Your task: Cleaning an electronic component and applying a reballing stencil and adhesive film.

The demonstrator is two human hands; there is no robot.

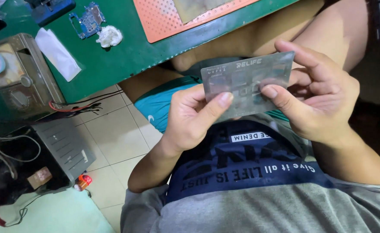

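Observation:
I hold a thin grey metal stencil plate (246,84) with both hands above my lap, its flat face turned toward me. My left hand (192,116) grips its lower left corner, thumb pressed on the front. My right hand (319,95) pinches the right end, thumb on the front and fingers curled over the top edge. The plate has small cut-out patterns near its middle.
A green work mat (125,56) covers the table ahead, with an orange perforated pad (164,17), a blue circuit board (87,19), a white wad (109,36) and a white cloth strip (57,54). A metal box with a knob (21,73) stands at left. Cables and a grey case (65,146) sit on the tiled floor.

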